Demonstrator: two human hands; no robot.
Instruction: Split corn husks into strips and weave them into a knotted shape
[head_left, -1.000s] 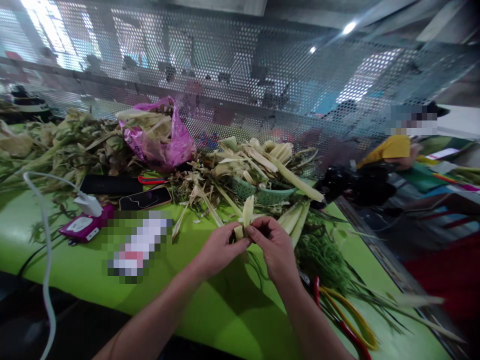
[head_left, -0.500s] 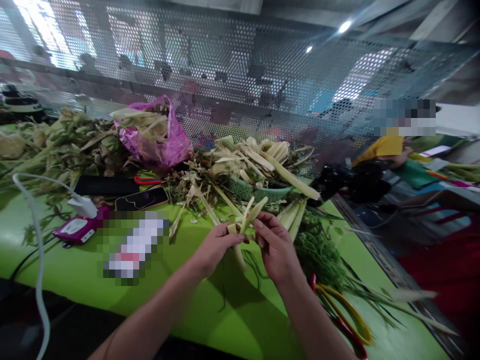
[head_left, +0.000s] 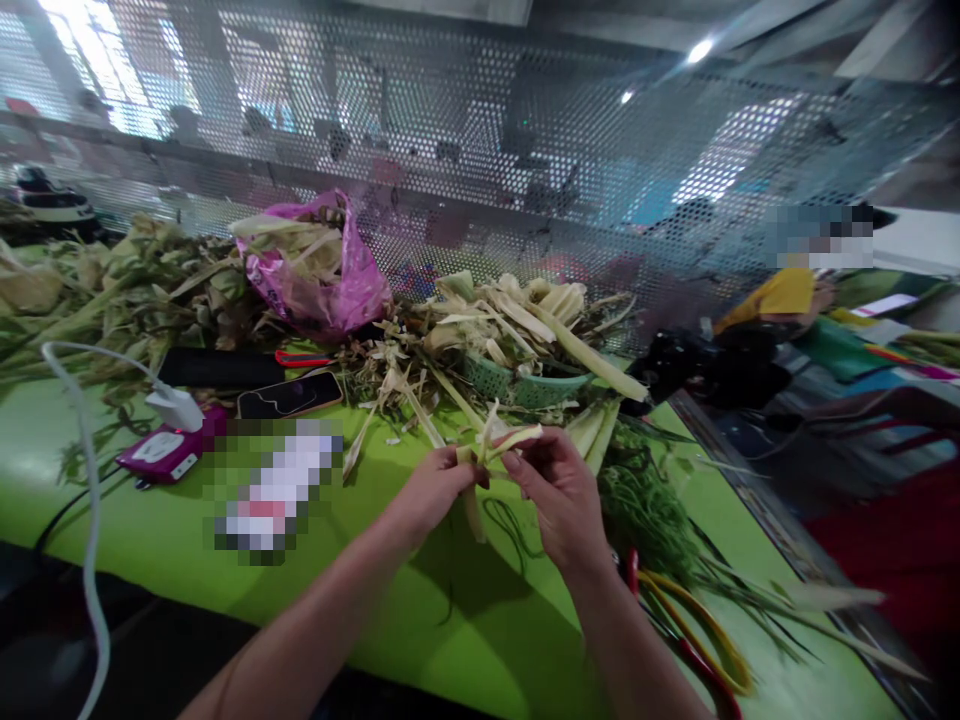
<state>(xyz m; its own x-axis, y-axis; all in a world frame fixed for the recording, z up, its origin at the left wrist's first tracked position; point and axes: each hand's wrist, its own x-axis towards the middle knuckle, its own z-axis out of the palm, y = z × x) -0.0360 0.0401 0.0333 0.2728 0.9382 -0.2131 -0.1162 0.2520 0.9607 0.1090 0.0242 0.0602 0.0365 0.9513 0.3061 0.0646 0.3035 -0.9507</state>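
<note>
Over the green tabletop [head_left: 420,620], pale strips of corn husk [head_left: 491,445] cross each other between my two hands. My left hand [head_left: 439,490] is closed, pinching the strips where they meet, and one end hangs down below its fingers. The fingers of my right hand [head_left: 559,490] are closed around another strip, which sticks out to the upper right. Thin dark green string [head_left: 514,525] lies looped on the table under the hands. Behind them, a green basket [head_left: 525,388] is heaped with dry husks [head_left: 517,315].
Red-and-yellow-handled scissors [head_left: 694,630] and feathery greenery [head_left: 649,500] lie to the right. On the left are a purple power strip [head_left: 169,450] with a white cable, a phone [head_left: 289,397], and a pink bag [head_left: 322,280] of husks. A person in yellow [head_left: 772,300] is at far right.
My right hand has bent its strip down from upright to a slant toward the right. My left hand keeps its pinch. The view has shifted slightly.
</note>
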